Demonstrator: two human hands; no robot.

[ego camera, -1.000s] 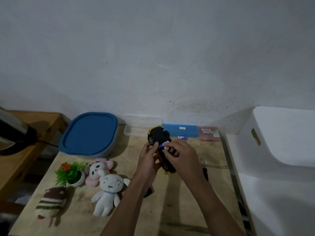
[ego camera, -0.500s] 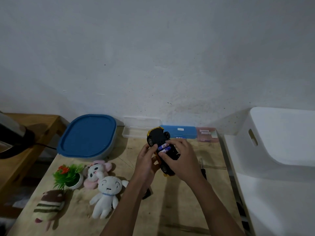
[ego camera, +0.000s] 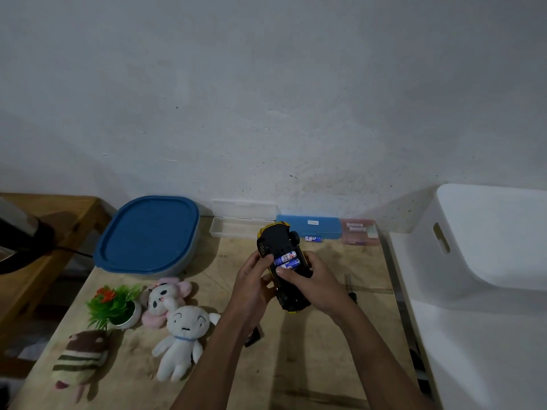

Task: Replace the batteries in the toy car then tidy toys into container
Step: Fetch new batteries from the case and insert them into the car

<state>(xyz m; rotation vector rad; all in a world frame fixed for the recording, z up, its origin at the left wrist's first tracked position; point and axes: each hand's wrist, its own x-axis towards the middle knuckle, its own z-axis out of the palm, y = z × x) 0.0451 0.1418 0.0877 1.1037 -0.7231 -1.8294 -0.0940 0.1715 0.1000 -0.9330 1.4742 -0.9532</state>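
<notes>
A yellow and black toy car (ego camera: 276, 238) is held upside down above the wooden table (ego camera: 296, 350). My left hand (ego camera: 251, 279) grips its left side. My right hand (ego camera: 313, 282) holds its right side, thumb pressing on the blue and white batteries (ego camera: 286, 260) lying in the open compartment. A spare battery (ego camera: 313, 239) lies by the blue case. A white plush (ego camera: 182, 335), a pink plush (ego camera: 161, 297), a striped plush (ego camera: 81, 355) and a small potted plant (ego camera: 115, 306) lie at the left. The blue-lidded container (ego camera: 148, 232) stands at the back left.
A clear open case (ego camera: 236, 223), a blue case (ego camera: 313, 226) and a pink box (ego camera: 359, 232) line the wall. A screwdriver (ego camera: 350, 287) lies right of my hand, a small dark cover (ego camera: 254, 335) under my left wrist. A white bin (ego camera: 485, 247) stands at the right.
My right hand has pushed the second battery down into the car's compartment; it now lies flat beside the first. Both hands and the car stay in roughly the same place.
</notes>
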